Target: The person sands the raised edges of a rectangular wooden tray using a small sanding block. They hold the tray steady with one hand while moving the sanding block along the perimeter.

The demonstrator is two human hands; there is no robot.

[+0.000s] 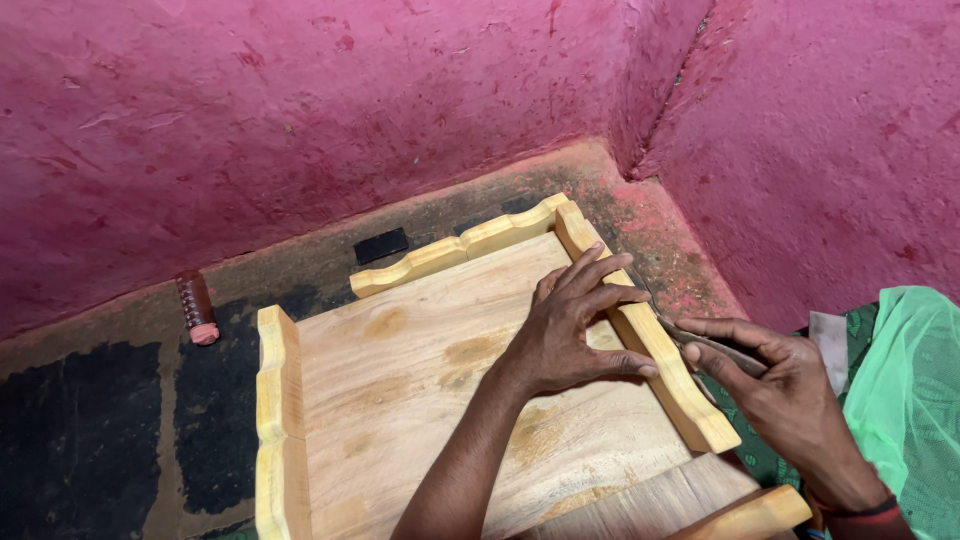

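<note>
1. In the head view, our left hand lies flat with fingers spread, pressing the wooden tray and touching its right rail; it grasps nothing.
2. Our right hand pinches a thin metal blade, closed around it, its tip at the rail's outer face.
3. The rail runs from 11 to 5 o'clock; the blade meets it from 3 o'clock, nearer our right hand.
4. A small brown bottle lies well apart at 9 o'clock.

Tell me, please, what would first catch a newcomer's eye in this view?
The bright pink walls fill the upper half. Below them, a pale wooden tray with scalloped yellow rims lies on the dark floor. The left hand presses on its right rim, while the right hand holds a thin metal tool against that rim.
</note>
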